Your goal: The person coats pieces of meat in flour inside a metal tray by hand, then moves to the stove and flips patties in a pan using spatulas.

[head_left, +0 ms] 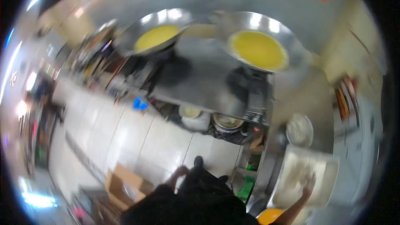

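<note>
My right hand [309, 184] is over the right part of a white rectangular tray [333, 171] with a pale, flour-like powder [295, 174] in it. Motion blur smears its fingers, and whether it touches the powder is unclear. Beside my dark clothing, away from the counter, my left hand [180, 171] hangs low over the floor. Its fingers are too blurred to make out, and no object shows in it. Just behind the tray stands a round bowl [301, 130] with whitish contents.
Two large metal woks [291, 43] with yellow liquid [259, 50] stand on a metal stove [200, 81]. Buckets [196, 118] sit beneath it. An orange round object [270, 216] lies near my right forearm. A cardboard box [127, 185] stands on the tiled floor [137, 141].
</note>
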A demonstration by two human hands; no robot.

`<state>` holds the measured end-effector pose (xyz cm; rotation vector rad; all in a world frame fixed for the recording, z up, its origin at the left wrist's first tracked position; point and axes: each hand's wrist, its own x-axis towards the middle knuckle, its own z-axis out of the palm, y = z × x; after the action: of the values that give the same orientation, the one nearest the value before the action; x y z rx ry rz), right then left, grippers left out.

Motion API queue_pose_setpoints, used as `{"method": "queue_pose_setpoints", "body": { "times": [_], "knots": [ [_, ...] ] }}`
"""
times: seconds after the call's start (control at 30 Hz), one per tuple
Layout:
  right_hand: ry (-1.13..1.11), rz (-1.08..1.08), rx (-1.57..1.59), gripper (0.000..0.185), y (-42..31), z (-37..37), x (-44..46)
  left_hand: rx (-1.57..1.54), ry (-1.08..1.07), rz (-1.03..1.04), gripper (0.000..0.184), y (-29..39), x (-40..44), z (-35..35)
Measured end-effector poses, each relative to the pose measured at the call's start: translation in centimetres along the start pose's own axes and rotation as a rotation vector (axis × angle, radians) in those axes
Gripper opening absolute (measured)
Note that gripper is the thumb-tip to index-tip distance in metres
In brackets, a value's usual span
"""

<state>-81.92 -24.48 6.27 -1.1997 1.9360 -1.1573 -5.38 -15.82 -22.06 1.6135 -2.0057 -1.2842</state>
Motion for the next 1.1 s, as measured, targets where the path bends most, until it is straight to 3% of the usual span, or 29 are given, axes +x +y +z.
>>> {"method": "queue_pose_setpoints", "body": {
  "times": [0.03, 0.07, 0.1, 0.13, 0.23, 0.3, 0.33, 0.4, 0.43, 0.53, 0.57, 0.63, 0.67, 0.73, 0.77, 0.8, 0.83, 0.93, 0.97, 1.03, 1.1],
  "knots": [
    [-0.005, 0.055, 0.043, 0.063, -0.1, 0.3, 0.8, 0.138, 0.066, -0.331, 0.019, 3.0, 0.4, -0.6],
    [-0.022, 0.09, 0.055, 0.067, -0.3, 0.6, 1.1, 0.313, 0.236, -0.195, 0.021, 3.5, 0.7, -0.9],
    [0.076, 0.212, 0.2, 0.063, -1.3, 2.0, 1.6, 0.262, 0.217, -0.276, 0.021, 4.5, 0.9, -1.5],
    [0.092, 0.205, 0.234, 0.062, -2.8, 2.9, 1.0, 0.163, 0.349, -0.453, 0.019, 3.4, 1.4, 1.7],
    [0.021, 0.157, 0.297, 0.059, -8.9, 7.8, -0.6, -0.037, 0.141, -0.29, 0.016, 6.5, -0.6, 0.7],
    [-0.074, 0.122, 0.329, 0.057, -13.0, 11.9, -2.1, 0.392, 0.167, 0.171, 0.019, 3.1, -1.1, 3.5],
    [-0.132, 0.105, 0.343, 0.056, -14.8, 14.3, -2.8, 0.375, 0.186, 0.171, 0.019, 2.8, -1.8, 3.8],
    [-0.251, 0.072, 0.384, 0.054, -19.1, 19.8, -4.7, 0.467, -0.21, 0.056, 0.024, 2.0, -4.0, 2.1],
    [-0.313, 0.057, 0.401, 0.053, -21.1, 23.0, -5.8, 0.463, -0.182, 0.055, 0.024, 1.6, -5.8, 0.8],
    [-0.515, 0.05, 0.45, 0.05, -26.7, 33.2, -10.1, 0.37, -0.008, -0.121, 0.022, -0.7, -12.4, -5.2],
    [-0.59, 0.047, 0.457, 0.049, -28.6, 37.0, -11.6, 0.107, 0.115, -0.332, 0.023, -2.9, -13.9, -6.8],
    [-0.736, 0.055, 0.465, 0.047, -31.8, 44.2, -14.7, 0.172, 0.177, -0.321, 0.028, -12.3, -15.9, -5.8],
    [-0.819, 0.061, 0.47, 0.046, -33.5, 47.9, -16.3, 0.173, 0.329, -0.288, 0.031, -17.4, -17.3, -5.2],
    [-1.002, 0.091, 0.489, 0.044, -36.6, 55.0, -19.0, 0.037, 0.554, -0.563, 0.032, -16.4, -23.6, -11.5],
    [-1.092, 0.111, 0.496, 0.043, -38.3, 58.6, -20.5, -0.489, 0.78, -0.875, 0.035, -15.1, -26.5, -14.8],
    [-1.064, -0.317, 0.146, 0.044, -38.1, 62.6, -19.9, -0.54, 0.837, -0.874, 0.037, -16.3, -29.3, -16.0],
    [-1.122, -0.057, 0.292, 0.046, -39.0, 66.6, -20.8, -0.546, 0.9, -0.893, 0.036, -17.8, -31.7, -16.9],
    [-1.24, 0.067, 0.387, 0.042, -46.6, 74.8, -26.9, -0.651, 1.074, -0.952, 0.034, -22.7, -38.1, -17.7],
    [-1.241, 0.069, 0.383, 0.042, -47.7, 77.5, -27.1, -0.589, 1.084, -1.026, 0.034, -24.1, -40.1, -17.5],
    [-1.34, -0.181, 0.381, 0.046, -49.5, 83.3, -26.7, -0.599, 1.164, -1.111, 0.032, -25.9, -43.1, -16.7],
    [-1.475, -0.153, 0.344, 0.048, -56.6, 87.5, -28.6, -0.729, 1.264, -1.159, 0.028, -27.0, -44.8, -15.1]
  ]
}}
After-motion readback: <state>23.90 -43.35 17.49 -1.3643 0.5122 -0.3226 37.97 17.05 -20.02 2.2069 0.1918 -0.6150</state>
